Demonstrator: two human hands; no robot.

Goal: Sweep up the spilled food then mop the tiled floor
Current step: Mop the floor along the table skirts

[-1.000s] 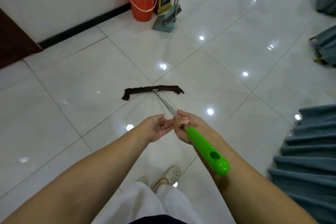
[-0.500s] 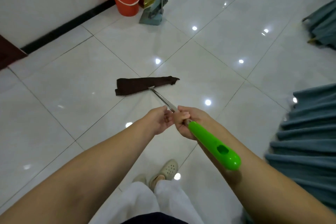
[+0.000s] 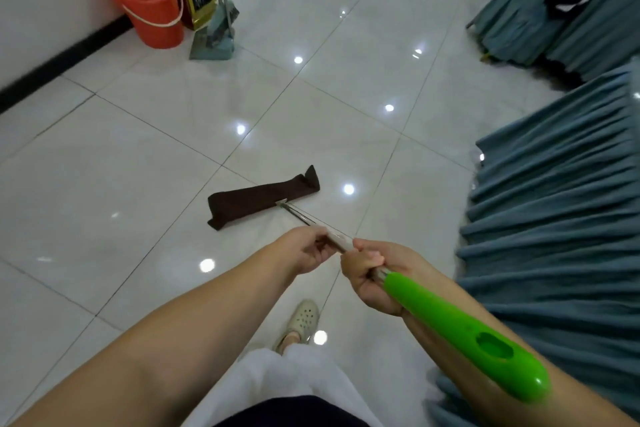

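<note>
Both hands, left (image 3: 308,248) and right (image 3: 372,274), gripped the mop (image 3: 263,196), whose pad should stay flat through overlapping strokes.

One mop (image 3: 349,246) with a brown cloth head and green grip lies across the near middle, held by two hands: the left hand (image 3: 308,248) and the right hand (image 3: 372,272). One orange bucket (image 3: 150,7) stands far left, with one dustpan (image 3: 214,35) just right of it. One beige shoe (image 3: 303,317) shows near.
</note>
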